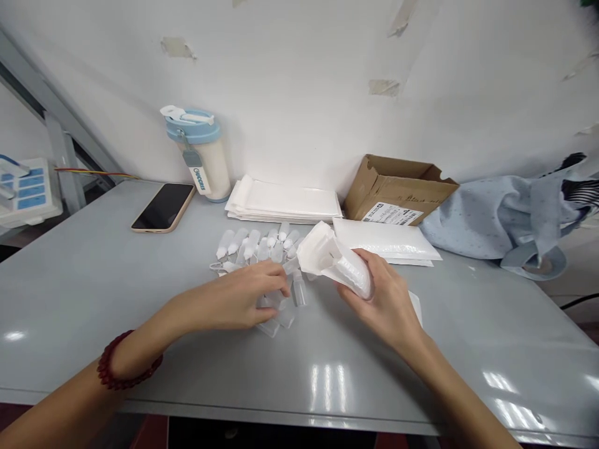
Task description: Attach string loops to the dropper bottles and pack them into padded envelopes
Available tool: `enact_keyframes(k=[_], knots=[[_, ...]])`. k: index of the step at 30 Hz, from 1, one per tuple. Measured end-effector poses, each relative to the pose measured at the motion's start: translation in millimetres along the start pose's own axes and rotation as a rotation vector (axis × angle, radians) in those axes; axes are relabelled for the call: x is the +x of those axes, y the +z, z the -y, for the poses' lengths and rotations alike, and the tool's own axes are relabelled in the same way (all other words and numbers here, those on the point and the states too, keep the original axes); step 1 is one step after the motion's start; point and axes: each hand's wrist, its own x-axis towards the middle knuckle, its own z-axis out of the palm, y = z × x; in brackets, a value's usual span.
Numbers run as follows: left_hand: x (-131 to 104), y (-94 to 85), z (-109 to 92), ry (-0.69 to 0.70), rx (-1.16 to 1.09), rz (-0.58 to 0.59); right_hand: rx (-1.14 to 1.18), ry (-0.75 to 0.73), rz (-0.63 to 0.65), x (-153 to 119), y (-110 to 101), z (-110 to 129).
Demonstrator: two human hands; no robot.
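Note:
Small clear plastic bottles (251, 243) lie in a loose group on the grey table (210, 374). My left hand (257, 293) is over the near part of this group, with thumb and fingers curved round one or more bottles; its grip is partly hidden. A white padded envelope (349, 268) is in my right hand (386, 299), its open mouth tilted to the left, towards the bottles. The inside of the envelope is only partly visible. One upright-looking bottle (299, 289) is just right of my left fingertips.
Behind the bottles lies a stack of white envelopes (285, 199), and more padded envelopes (384, 240) are at the right. A cardboard box (402, 187), blue cloth (482, 215), tumbler (206, 156) and phone (163, 207) stand or lie further out. The wall closes off the back.

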Motion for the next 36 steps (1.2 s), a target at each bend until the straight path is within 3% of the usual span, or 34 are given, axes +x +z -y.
enact_keyframes(k=[4, 7, 9, 14, 17, 21, 26, 31, 36], knots=[[1.5, -1.8, -1.5, 0.039, -0.007, -0.051, 0.008, -0.012, 0.025, -0.9, 1.9, 1.1], [-0.2, -9.5, -2.4, 0.05, -0.071, -0.157, 0.021, -0.02, 0.035, -1.8, 3.0, 1.0], [-1.7, -13.9, -3.2, 0.035, -0.148, -0.292, 0.018, -0.018, 0.038, -1.9, 3.3, 0.7], [-3.2, -16.9, -3.1, -0.07, -0.346, -0.77, -0.009, -0.017, 0.055, -1.8, 3.9, 0.4], [-2.5, -14.8, -1.7, -0.097, -0.527, -0.929, -0.019, -0.034, 0.082, -3.3, 5.6, 1.6], [0.0, -11.0, -4.4, -0.113, -0.704, -0.93, -0.022, -0.061, 0.122, -6.5, 9.1, 4.7], [6.9, -1.9, -13.7, -0.193, -0.688, -0.781, -0.019, -0.083, 0.124, -8.3, 11.0, 6.3], [13.7, 12.8, -19.2, -0.212, -0.72, -0.786, -0.013, -0.121, 0.107, -9.9, 12.8, 7.2], [16.2, 23.0, -24.6, -0.162, -0.623, -0.687, -0.026, -0.162, 0.098, -12.2, 15.3, 11.9]])
